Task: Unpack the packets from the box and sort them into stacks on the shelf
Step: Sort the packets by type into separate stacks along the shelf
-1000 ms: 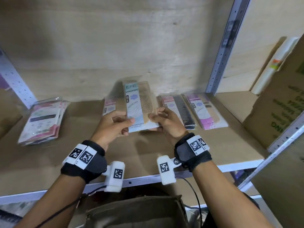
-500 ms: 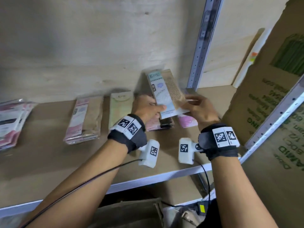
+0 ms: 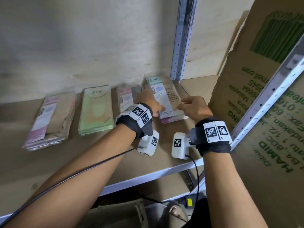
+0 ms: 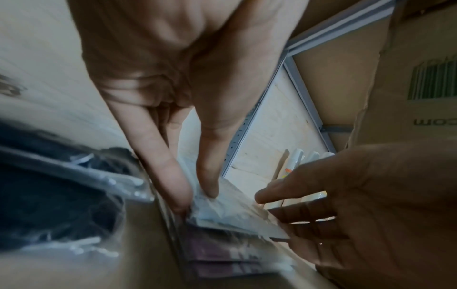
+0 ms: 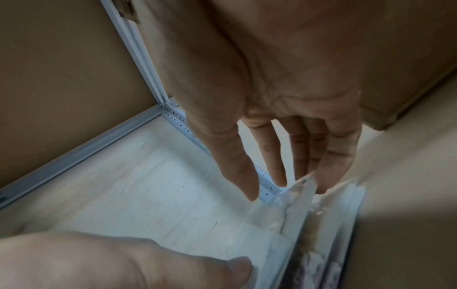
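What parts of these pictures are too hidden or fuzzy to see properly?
- Head view: the left hand covers part of the pink packet stack behind it.
- Head view: the small print on the blue packet is too blurred to read.
- Left wrist view: the dark packets at the left are smeared by blur.
- Right wrist view: the right hand hides most of the packet, and its grip is unclear.

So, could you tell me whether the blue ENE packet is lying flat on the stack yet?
Not quite flat: the blue ENE packet sits on the rightmost stack, its near end pinched by the left hand.
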`<state>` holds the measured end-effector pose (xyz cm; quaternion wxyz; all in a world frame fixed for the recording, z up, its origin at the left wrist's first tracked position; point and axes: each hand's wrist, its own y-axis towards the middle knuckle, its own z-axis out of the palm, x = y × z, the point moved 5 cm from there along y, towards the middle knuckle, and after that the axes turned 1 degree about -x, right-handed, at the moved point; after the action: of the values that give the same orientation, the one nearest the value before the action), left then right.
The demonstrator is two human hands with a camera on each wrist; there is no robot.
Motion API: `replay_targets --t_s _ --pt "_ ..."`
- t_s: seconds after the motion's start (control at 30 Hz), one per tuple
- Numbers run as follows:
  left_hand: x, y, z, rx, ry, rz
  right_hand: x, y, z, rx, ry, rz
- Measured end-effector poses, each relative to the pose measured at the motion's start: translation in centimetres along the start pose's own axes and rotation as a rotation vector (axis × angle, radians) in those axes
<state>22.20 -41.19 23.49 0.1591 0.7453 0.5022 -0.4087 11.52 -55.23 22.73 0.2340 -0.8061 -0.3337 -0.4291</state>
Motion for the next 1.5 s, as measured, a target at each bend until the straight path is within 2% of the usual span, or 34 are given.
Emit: replay_targets --t_s 0.2,0.33,0.47,0.9,1.07,1.2,1.3,1.37,1.5 --pt "-0.6 -0.1 0.4 -0.008 0.100 -0.037 0.0 -0.5 0.1 0.024 -0.042 0.034" --pt "-1.1 -0.4 0.2 -0.094 0.193 0.017 0.1 -0.9 0.1 0.033 -0.046 0.047" --pt "-1.1 -0.7 0.8 -0.030 0.121 -0.055 0.1 -1.0 0.0 0.035 -0.048 0.056" --pt "-1.4 -1.0 -0.2 -0.065 0.243 -0.015 -0.1 -0.8 0.1 0.025 -0.021 0.053" --pt "-0.5 -2.6 -4.9 -0.153 0.217 0.081 1.4 -1.5 -0.6 -0.139 -0.016 -0.034" --pt "1.6 -5.0 -10.2 -0.196 0.002 0.142 3.6 -2.9 0.8 -0.151 0.016 -0.171" --pt "4.0 -7.7 -14.6 -0.229 -0.193 0.158 5.8 -4.6 2.7 -0.092 0.075 -0.276" --pt "6.3 -9.8 -17.7 -0.286 -0.279 0.158 7.1 -5.9 4.4 -0.001 0.146 -0.324" --pt "12.3 -13.2 -23.5 -0.415 -0.327 0.129 10.0 -9.3 9.3 0.207 0.305 -0.350"
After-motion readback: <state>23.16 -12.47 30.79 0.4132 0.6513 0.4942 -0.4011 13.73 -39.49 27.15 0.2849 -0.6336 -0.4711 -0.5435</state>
